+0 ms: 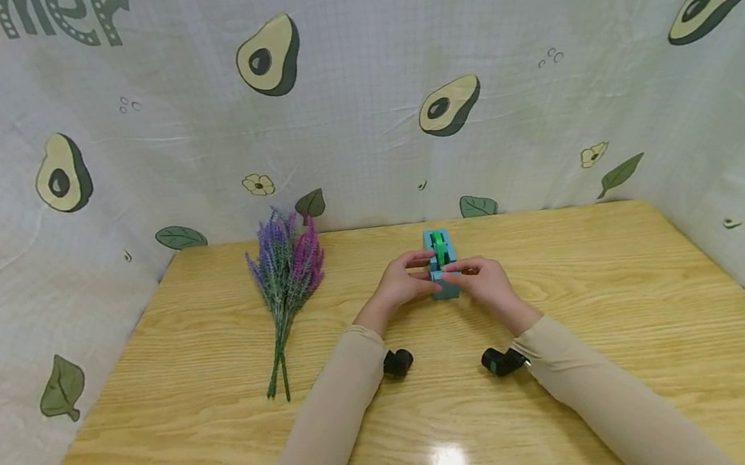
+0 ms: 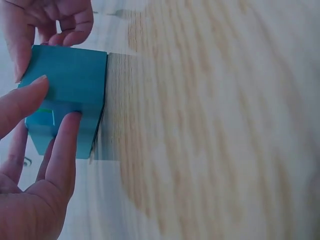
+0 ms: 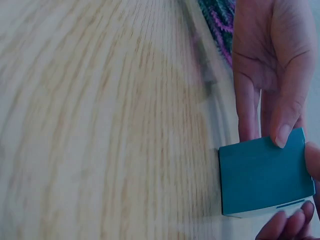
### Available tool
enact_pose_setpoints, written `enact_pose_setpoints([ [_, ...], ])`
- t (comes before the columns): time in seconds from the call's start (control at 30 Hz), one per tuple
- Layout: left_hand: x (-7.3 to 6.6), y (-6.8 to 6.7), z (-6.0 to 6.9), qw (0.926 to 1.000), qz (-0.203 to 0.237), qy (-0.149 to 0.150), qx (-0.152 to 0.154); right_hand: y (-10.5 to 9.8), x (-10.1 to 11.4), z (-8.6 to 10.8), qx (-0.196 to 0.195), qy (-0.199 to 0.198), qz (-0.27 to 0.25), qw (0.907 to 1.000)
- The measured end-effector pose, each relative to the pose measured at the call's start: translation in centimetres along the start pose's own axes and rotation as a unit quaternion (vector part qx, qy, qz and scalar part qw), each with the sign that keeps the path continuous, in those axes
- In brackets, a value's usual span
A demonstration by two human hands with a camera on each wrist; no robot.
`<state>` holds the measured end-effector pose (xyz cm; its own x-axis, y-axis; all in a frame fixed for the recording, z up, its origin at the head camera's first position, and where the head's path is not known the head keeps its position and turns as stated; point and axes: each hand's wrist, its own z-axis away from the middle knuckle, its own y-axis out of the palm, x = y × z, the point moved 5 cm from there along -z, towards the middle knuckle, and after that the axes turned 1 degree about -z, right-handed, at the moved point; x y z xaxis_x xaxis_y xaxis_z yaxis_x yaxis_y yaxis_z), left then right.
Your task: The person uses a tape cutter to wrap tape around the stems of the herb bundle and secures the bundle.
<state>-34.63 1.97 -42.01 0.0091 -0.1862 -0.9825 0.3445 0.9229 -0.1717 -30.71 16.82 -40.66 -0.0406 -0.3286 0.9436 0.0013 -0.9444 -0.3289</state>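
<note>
A blue tape dispenser [image 1: 445,286] stands on the wooden table, with a bright green tape roll [image 1: 438,246] in its top. My left hand [image 1: 404,280] grips the dispenser from its left side. In the left wrist view the left thumb [image 2: 32,97] lies on the dispenser's near face and the fingers spread along its side. My right hand [image 1: 489,285] pinches at the dispenser's front upper edge with thumb and index finger. In the right wrist view its other fingers [image 3: 290,222] curl beside the dispenser [image 3: 265,172]. Whether a tape end lies between its fingertips is hidden.
A bunch of purple and pink artificial flowers [image 1: 283,271] with green stems lies to the left on the table [image 1: 614,324]. A cloth with avocado prints [image 1: 357,137] hangs behind the table. Small black devices [image 1: 502,361] sit at both wrists.
</note>
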Motion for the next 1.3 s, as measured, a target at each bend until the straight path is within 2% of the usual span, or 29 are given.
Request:
enact_pose_setpoints([
  [0.3,-0.1,0.0,0.0,1.0000,0.006,-0.006,-0.004,0.0,-0.1,-0.1,-0.004,0.047,-0.100,0.9938],
  [0.57,-0.1,0.1,0.1,0.9999,0.002,-0.013,-0.010,-0.4,0.0,-0.2,-0.039,0.062,-0.083,0.9938],
  [0.73,-0.2,0.1,0.4,0.9992,0.028,-0.021,-0.017,-0.6,0.7,0.1,-0.041,0.051,-0.070,0.9954],
  [0.97,-0.2,0.1,0.2,0.9985,0.035,-0.035,-0.021,-0.7,1.2,0.7,-0.040,0.036,-0.069,0.9962],
  [1.13,-0.1,0.1,0.1,0.9983,0.039,-0.038,-0.021,-0.7,1.0,1.1,-0.027,0.036,-0.095,0.9944],
  [1.3,-0.2,0.1,0.3,0.9985,0.035,-0.038,-0.020,-0.7,0.7,1.7,-0.007,0.054,-0.138,0.9889],
])
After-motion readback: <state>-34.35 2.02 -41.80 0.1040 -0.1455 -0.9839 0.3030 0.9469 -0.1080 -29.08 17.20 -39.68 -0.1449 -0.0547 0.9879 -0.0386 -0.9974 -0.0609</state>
